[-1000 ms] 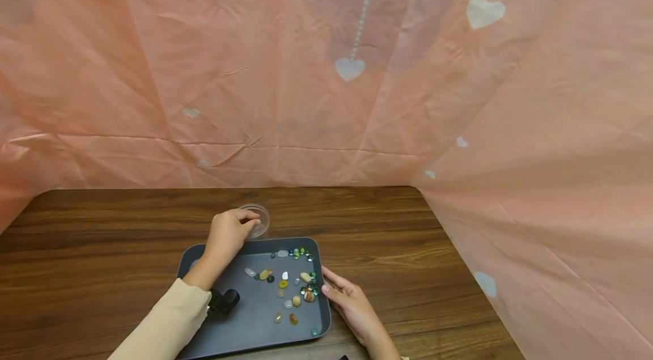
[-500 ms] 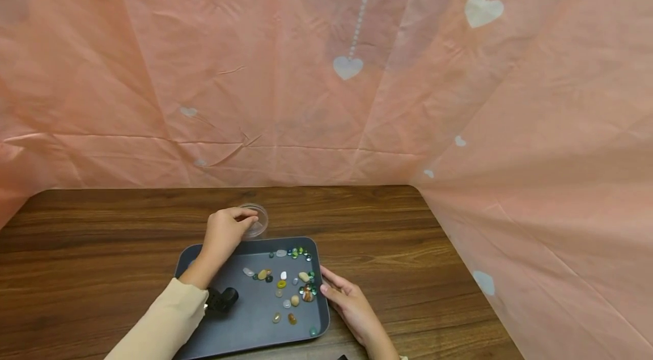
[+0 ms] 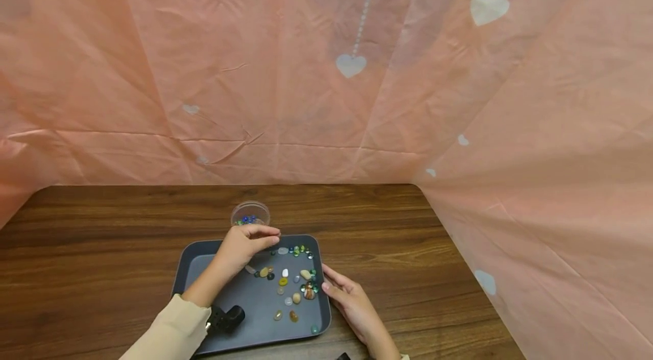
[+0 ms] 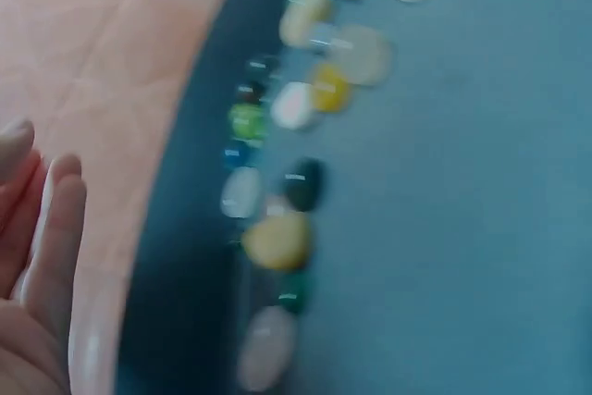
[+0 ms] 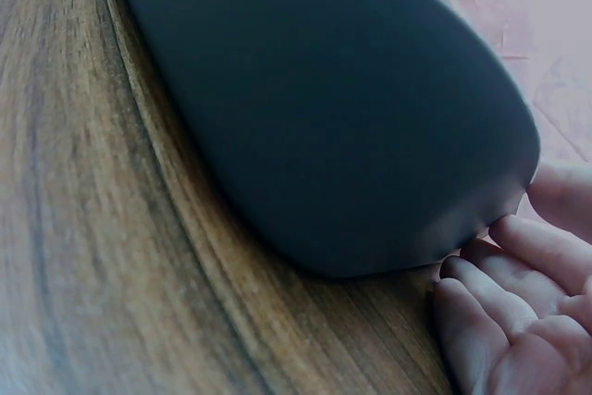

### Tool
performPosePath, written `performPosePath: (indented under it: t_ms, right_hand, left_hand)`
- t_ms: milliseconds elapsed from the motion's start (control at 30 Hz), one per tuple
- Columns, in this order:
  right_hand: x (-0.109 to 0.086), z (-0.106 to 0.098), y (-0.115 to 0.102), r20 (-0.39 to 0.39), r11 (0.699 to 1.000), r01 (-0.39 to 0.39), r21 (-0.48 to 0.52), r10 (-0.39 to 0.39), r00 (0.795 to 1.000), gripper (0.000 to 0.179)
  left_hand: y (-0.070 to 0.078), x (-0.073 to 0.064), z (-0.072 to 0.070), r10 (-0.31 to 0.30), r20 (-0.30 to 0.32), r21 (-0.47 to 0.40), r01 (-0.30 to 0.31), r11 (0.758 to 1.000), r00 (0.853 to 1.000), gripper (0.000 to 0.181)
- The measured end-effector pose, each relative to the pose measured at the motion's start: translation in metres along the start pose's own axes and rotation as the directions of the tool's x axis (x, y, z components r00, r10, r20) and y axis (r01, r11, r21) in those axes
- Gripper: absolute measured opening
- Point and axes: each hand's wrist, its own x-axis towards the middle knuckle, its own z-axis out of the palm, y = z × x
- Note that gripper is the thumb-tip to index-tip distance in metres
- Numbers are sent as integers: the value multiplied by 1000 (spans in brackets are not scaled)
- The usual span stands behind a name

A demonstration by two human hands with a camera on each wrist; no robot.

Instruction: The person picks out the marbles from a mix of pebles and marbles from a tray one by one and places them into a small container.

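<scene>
A dark grey tray (image 3: 255, 326) lies on the table, with smooth pebbles and shiny glass gems scattered over its right half. My left hand (image 3: 242, 249) hovers over the tray's far rim, thumb and fingers apart, nothing visible between them. Just beyond it stands a round clear dish (image 3: 250, 212) holding several blue and green gems, its near edge partly hidden by the hand. In the left wrist view, a yellowish pebble (image 4: 279, 240) and a green gem (image 4: 247, 121) lie near the tray wall. My right hand (image 3: 354, 309) grips the tray's right rim, fingertips against the outer wall (image 5: 351, 154).
The wood-grain table (image 3: 388, 235) extends around the tray. A pink curtain (image 3: 285, 93) with pale hearts hangs behind and to the right. A black wrist camera (image 3: 227, 320) on the left wrist hangs over the tray.
My left hand has drawn back from the clear dish, towards me and to the right, over the tray's far rim. Its fingers have parted; the dish's gems now show. The right hand stays put.
</scene>
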Motion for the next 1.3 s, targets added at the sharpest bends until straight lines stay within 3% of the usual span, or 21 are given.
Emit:
performPosePath:
  t_ms: [133, 300, 767, 867, 1067, 1300]
  right_hand:
    - [0, 0, -1, 9, 1000, 10, -3, -10, 1000, 52]
    - [-1, 1, -1, 8, 1000, 10, -5, -10, 1000, 52]
    - [0, 1, -2, -2, 1000, -8, -9, 8, 1000, 52]
    - [0, 1, -3, 1, 1000, -4, -7, 4, 1000, 52]
    - [0, 1, -3, 15, 1000, 1, -8, -1, 1000, 52]
    - [0, 1, -3, 1, 1000, -9, -1, 9, 1000, 51]
  left_hand:
    - [-13, -4, 10, -11, 127, -20, 14, 1000, 992, 28]
    - [-19, -9, 20, -10, 229, 37, 2, 999, 973, 26]
    - [-23, -10, 26, 12, 297, 153, -60, 986, 955, 19]
    - [-22, -10, 27, 16, 331, 158, -72, 985, 943, 18]
    - [-17, -10, 33, 35, 423, 172, -118, 978, 906, 14]
    - [-15, -6, 41, 75, 469, 220, -198, 955, 880, 12]
